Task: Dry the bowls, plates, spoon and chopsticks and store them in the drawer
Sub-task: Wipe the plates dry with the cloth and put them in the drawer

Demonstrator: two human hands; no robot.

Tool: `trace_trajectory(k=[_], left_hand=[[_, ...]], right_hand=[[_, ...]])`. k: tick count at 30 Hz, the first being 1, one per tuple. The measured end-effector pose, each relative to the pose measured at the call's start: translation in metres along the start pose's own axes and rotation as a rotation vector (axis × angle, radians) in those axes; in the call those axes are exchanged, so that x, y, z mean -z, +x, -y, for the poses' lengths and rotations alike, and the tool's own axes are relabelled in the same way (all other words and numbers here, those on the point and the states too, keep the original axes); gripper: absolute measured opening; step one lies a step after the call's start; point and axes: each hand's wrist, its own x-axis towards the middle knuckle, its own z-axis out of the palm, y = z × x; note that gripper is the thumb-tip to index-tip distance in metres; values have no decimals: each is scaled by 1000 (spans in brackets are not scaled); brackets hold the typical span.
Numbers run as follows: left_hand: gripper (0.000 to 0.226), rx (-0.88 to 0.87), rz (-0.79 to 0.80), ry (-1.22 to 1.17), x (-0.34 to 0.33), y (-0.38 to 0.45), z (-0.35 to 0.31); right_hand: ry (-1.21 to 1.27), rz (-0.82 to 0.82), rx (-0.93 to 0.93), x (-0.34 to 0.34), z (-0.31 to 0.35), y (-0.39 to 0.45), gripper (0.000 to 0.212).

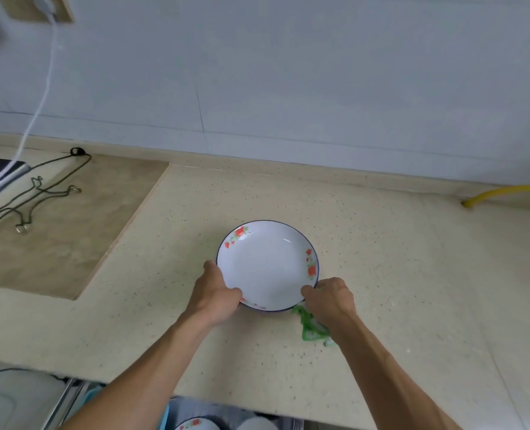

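A white plate (267,265) with a blue rim and red flower prints sits at the middle of the beige counter (397,259). My left hand (215,290) grips its near-left rim, thumb over the edge. My right hand (330,297) holds the near-right rim together with a green and white cloth (311,327), which hangs out below the palm. At the bottom edge the open drawer (226,417) shows another flowered plate (195,425) and a white dish (256,425) inside. No spoon or chopsticks are in view.
A lower counter section (56,228) at the left carries a dark wire rack (34,197) and a white cable (40,97). A yellow hose (505,192) runs along the wall at the right. A white appliance (6,398) stands at the bottom left.
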Motion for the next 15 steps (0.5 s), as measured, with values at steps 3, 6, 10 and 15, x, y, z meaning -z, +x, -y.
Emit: trace_trajectory(k=[3,6,10,15], left_hand=[[57,-62,42,-3,11,-38,-14],[54,-107,107,-11,14,-78,-26],[50,-164,206,-32,0,-132,-39],[46,-215,300,-7,-42,-199,-56]], right_hand=[[65,-45,-20,18,-5,-44,26],[123,-94,-49,40,-16,-93,22],[185,-167,-100,75,-42,-151,22],[254,-252,-136,125,-94,-209,25]])
